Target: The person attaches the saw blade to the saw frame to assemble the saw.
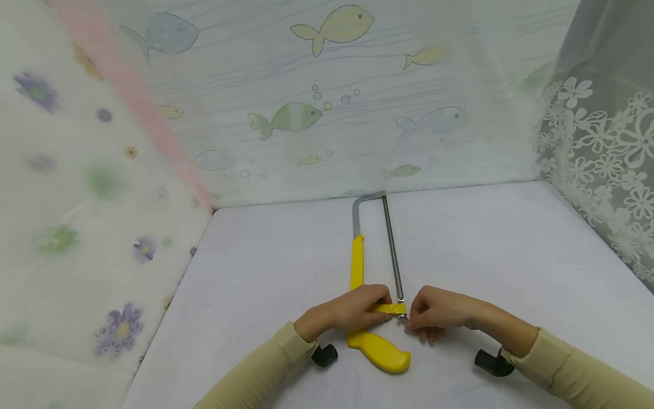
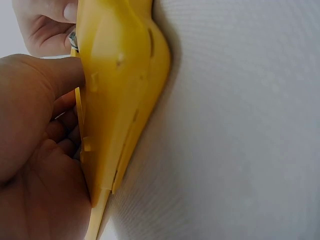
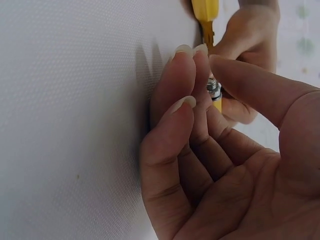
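A hacksaw with a yellow frame (image 1: 357,261) lies on the white table, its grey front arm pointing away from me. Its dark blade (image 1: 392,244) runs along the right side. My left hand (image 1: 357,307) grips the yellow frame near the handle (image 1: 382,352), thumb and fingers round the short crosspiece (image 1: 390,309). At the near end of the blade is a small metal wing nut (image 1: 402,318), also seen beyond the fingers in the right wrist view (image 3: 214,89). My right hand (image 1: 439,311) pinches at this nut with thumb and fingertips, partly hiding it.
Behind the table (image 1: 265,250) hangs a fish-print curtain (image 1: 327,113), close to the saw's far end. Flower-print cloth (image 1: 122,329) stands on the left, lace-patterned cloth (image 1: 613,170) on the right. Each wrist carries a black camera, one by the left sleeve (image 1: 265,358).
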The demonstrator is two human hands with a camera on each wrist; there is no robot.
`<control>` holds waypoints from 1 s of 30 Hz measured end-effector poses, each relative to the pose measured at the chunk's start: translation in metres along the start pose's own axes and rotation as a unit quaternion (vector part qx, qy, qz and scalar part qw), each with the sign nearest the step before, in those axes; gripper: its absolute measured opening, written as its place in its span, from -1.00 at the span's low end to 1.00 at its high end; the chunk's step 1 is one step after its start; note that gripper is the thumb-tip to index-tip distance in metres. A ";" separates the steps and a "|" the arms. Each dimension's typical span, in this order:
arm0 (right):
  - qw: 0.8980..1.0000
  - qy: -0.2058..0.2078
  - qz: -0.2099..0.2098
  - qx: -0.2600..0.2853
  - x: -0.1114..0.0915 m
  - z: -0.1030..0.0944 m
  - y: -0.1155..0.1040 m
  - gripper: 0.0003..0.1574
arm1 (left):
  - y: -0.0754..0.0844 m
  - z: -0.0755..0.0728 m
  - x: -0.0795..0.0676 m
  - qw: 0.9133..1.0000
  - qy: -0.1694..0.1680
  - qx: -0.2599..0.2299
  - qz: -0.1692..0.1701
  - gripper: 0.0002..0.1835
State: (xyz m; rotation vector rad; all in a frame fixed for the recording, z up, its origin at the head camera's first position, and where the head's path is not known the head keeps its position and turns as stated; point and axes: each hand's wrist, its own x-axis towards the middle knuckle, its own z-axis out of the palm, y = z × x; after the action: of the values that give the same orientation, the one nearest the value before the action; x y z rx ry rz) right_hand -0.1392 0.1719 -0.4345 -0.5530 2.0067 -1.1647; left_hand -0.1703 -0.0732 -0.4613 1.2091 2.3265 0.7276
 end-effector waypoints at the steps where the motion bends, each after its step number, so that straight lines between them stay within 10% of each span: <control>1: 1.000 0.000 0.001 0.000 0.000 0.000 -0.001 -0.70 | 0.000 0.000 0.000 1.000 0.000 0.001 0.001 -0.87; 30: 1.000 0.010 0.022 0.012 -0.002 -0.001 -0.001 -0.63 | 0.001 0.001 0.001 1.000 -0.002 -0.016 -0.007 -0.88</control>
State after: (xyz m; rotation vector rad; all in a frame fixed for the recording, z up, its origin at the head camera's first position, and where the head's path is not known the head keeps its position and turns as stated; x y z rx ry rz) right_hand -0.1383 0.1731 -0.4327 -0.4838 2.0093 -1.1701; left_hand -0.1696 -0.0721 -0.4612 1.1774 2.3093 0.7537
